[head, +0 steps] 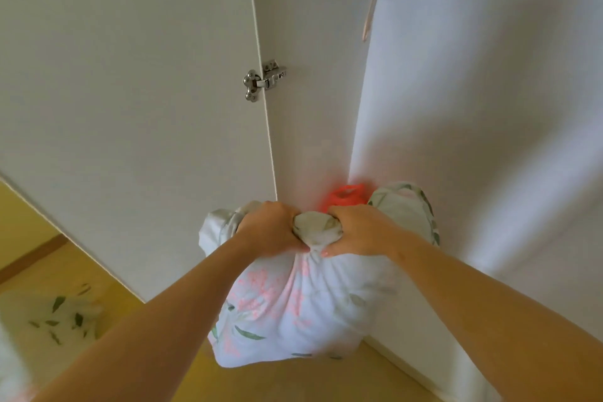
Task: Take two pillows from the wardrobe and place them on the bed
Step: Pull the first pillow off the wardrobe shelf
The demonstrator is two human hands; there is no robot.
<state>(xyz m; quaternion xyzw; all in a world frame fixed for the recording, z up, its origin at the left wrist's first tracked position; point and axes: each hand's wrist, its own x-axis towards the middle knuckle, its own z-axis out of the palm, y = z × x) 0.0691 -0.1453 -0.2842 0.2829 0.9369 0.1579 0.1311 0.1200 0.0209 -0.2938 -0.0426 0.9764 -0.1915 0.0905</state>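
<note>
While both hands are busy at the wardrobe, this is how things stand:

Left hand: the left hand (270, 228) is clenched on a bunched fold of fabric at the top of the floral pillow (293, 303).

Right hand: the right hand (357, 232) is clenched on the same bunched fold, just beside the left, thumb pressed into the gather.

Pillow in hand: white cover with pink flowers and green leaves; it hangs from the two fists in front of the wardrobe opening, its lower end over the yellow floor (65, 271), and seems clear of the wardrobe, though its far side is hidden.

Second pillow: another piece in the same floral print (404, 206) shows behind the right hand, low in the wardrobe corner; probably the second pillow, not yet taken.

Other things: an orange-red object (346, 196) sits between the fists and that second piece; too blurred to name. The open wardrobe door (130, 75) stands to the left with its metal hinge (262, 80). A blurred leaf-print cloth (65, 313) lies low at the left edge.

Bed: not clearly in view.

Progress: early, in my judgement. One pillow is gripped and coming out; carrying it to the bed, fetching the second, and laying both down are left.
</note>
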